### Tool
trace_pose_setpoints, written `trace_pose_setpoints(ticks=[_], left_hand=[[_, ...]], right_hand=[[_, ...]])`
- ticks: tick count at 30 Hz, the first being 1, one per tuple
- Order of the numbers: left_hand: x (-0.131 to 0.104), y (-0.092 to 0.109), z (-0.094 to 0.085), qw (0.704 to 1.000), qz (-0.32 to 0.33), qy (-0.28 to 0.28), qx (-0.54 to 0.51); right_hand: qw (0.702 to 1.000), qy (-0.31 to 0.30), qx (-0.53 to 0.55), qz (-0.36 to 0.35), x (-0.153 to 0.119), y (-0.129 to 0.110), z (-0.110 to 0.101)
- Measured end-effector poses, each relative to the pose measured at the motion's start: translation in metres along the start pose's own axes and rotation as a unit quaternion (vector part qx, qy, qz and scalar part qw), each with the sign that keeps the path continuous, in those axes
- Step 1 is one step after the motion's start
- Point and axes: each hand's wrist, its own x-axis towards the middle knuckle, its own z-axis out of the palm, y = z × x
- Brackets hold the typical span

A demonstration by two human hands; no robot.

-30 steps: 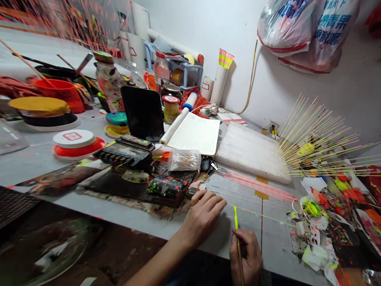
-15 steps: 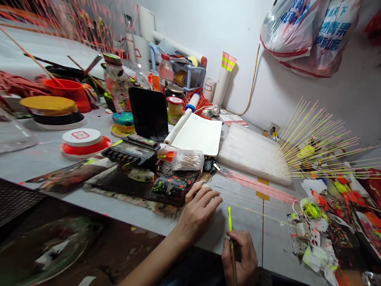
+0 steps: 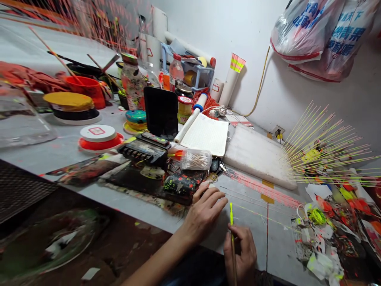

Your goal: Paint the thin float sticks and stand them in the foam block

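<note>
Yellow-tipped paintbrush (image 3: 231,218) by one end of the thin yellow rod (image 3: 260,216), before the foam block (image 3: 256,155).
The rod runs roughly along the block's near edge; left hand (image 3: 206,214) nearer it, fingers bent, grip unclear; right hand (image 3: 242,248) pinches the paintbrush.

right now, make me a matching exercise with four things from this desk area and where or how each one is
1. brush
2. notebook
3. cotton swabs
4. plastic bags

A. hanging by the wall
B. inside a clear pack
C. held in the right hand
D. lying with a pale page facing up

Pairs: 1-C, 2-D, 3-B, 4-A
</note>
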Motion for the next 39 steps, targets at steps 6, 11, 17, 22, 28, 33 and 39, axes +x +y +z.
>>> trace_pose_setpoints(ticks=[6, 11, 17, 22, 28, 33, 39], left_hand=[[-0.001, 0.000, 0.000, 1.000, 0.000, 0.005, -0.007], [0.000, 0.000, 0.001, 1.000, -0.004, 0.010, -0.006], [0.000, 0.000, 0.000, 1.000, -0.006, 0.011, -0.009], [0.001, -0.001, 0.000, 1.000, 0.001, 0.017, -0.007], [0.005, 0.000, -0.004, 1.000, 0.009, 0.009, -0.001], [0.005, -0.002, -0.005, 1.000, 0.022, -0.001, 0.012], [0.004, -0.004, -0.006, 0.999, 0.029, -0.005, 0.019]], right_hand=[[1.000, -0.002, -0.006, 0.012, -0.003, 0.002, -0.002], [0.999, -0.007, -0.004, 0.053, -0.016, 0.007, -0.002], [0.997, 0.005, 0.009, 0.078, -0.026, 0.010, -0.001], [0.995, 0.009, 0.040, 0.095, -0.027, 0.005, -0.003], [0.994, 0.035, 0.056, 0.087, -0.030, 0.004, -0.014], [0.994, 0.023, 0.034, 0.099, -0.032, 0.007, -0.025], [0.997, 0.016, 0.021, 0.077, -0.028, 0.010, -0.021]])
